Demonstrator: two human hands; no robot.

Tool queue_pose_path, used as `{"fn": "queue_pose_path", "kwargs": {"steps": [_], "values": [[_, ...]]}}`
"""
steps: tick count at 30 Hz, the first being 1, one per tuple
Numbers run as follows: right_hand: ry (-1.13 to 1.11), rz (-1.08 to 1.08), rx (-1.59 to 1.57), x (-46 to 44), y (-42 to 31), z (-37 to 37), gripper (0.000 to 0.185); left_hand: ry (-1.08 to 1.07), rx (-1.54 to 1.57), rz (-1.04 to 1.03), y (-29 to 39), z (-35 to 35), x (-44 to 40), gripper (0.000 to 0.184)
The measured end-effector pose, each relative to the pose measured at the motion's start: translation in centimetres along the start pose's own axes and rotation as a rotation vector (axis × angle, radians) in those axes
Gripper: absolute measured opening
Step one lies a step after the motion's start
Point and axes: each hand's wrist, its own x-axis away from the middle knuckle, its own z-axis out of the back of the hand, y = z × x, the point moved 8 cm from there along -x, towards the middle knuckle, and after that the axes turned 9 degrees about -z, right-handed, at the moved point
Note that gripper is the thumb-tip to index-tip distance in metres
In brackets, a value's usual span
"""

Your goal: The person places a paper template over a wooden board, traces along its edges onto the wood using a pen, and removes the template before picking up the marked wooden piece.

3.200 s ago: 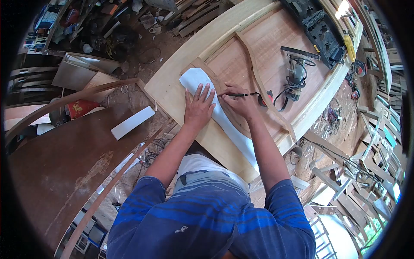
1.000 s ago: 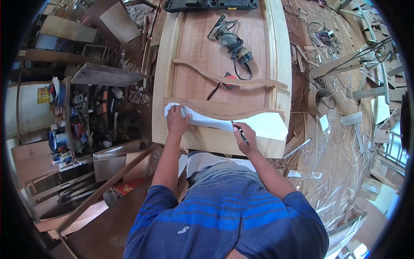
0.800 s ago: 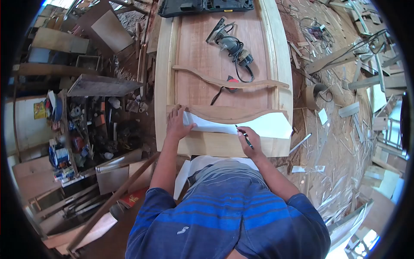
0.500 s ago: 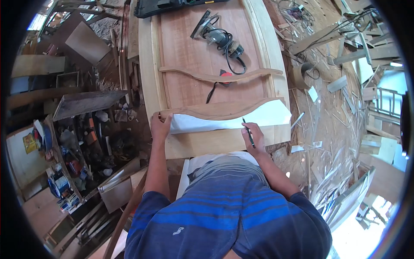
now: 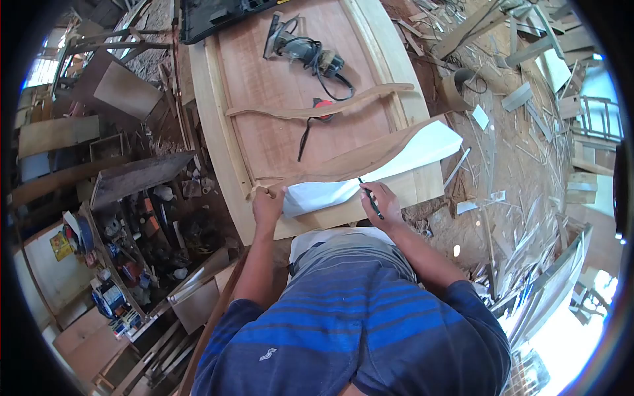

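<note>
A white curved sheet [image 5: 409, 155] lies against a wavy-edged wooden board [image 5: 356, 158] across the near end of a framed wooden panel [image 5: 426, 181]. My left hand [image 5: 269, 206] is closed on the board's left end, its fingers curled at the sheet's left tip. In my right hand [image 5: 386, 206] is a dark pencil [image 5: 374, 204], its tip close to the line where sheet and board meet.
Farther up the panel lie a thin wavy wooden strip [image 5: 264, 113], a red tape measure [image 5: 323, 110], a corded power tool [image 5: 304, 51] and a black case [image 5: 218, 20]. Wood scraps [image 5: 518, 97] litter the floor at right; a cluttered shelf box [image 5: 119, 264] stands at left.
The view has turned, so the panel appears slanted. The board and white sheet have also swung on the panel, right end farther up. My right hand still holds the pencil near the curved edge.
</note>
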Motion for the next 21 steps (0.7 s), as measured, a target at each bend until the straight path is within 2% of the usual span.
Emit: {"fn": "queue_pose_path", "kwargs": {"steps": [3, 7, 9, 10, 13, 16, 18, 20, 21], "values": [[-0.022, -0.010, 0.002, 0.8, 1.4, 0.4, 0.026, 0.005, -0.003, -0.029, 3.2, -0.4, 1.6, 0.063], [0.073, -0.077, -0.035, 1.5, 2.0, 2.4, 0.024, 0.004, -0.076, -0.056, 4.4, -0.6, 1.6, 0.067], [0.160, -0.079, -0.025, 1.5, 3.2, 4.7, 0.024, -0.036, 0.057, -0.048, 4.2, -0.8, 1.5, 0.068], [0.286, -0.011, 0.064, 1.3, 3.7, 6.4, 0.020, -0.060, 0.126, -0.047, 4.2, -1.0, 1.5, 0.068], [0.639, -0.089, 0.089, 0.0, 6.5, 13.1, 0.009, 0.033, 0.227, -0.066, 2.1, -2.1, 0.6, 0.062], [0.777, -0.242, 0.241, -3.5, 11.2, 20.0, 0.030, 0.014, 0.252, -0.035, 0.8, -3.1, -0.3, 0.056], [0.750, -0.302, 0.296, -7.3, 13.2, 23.4, 0.043, 0.000, 0.332, 0.004, -0.1, -3.8, -0.7, 0.053], [0.674, -0.439, 0.411, -11.3, 16.4, 25.1, 0.047, -0.015, 0.446, 0.044, -0.7, -4.6, -1.0, 0.050], [0.551, -0.525, 0.379, -13.2, 19.1, 25.2, 0.048, -0.034, 0.481, 0.069, -1.0, -4.8, -1.2, 0.049]]}}
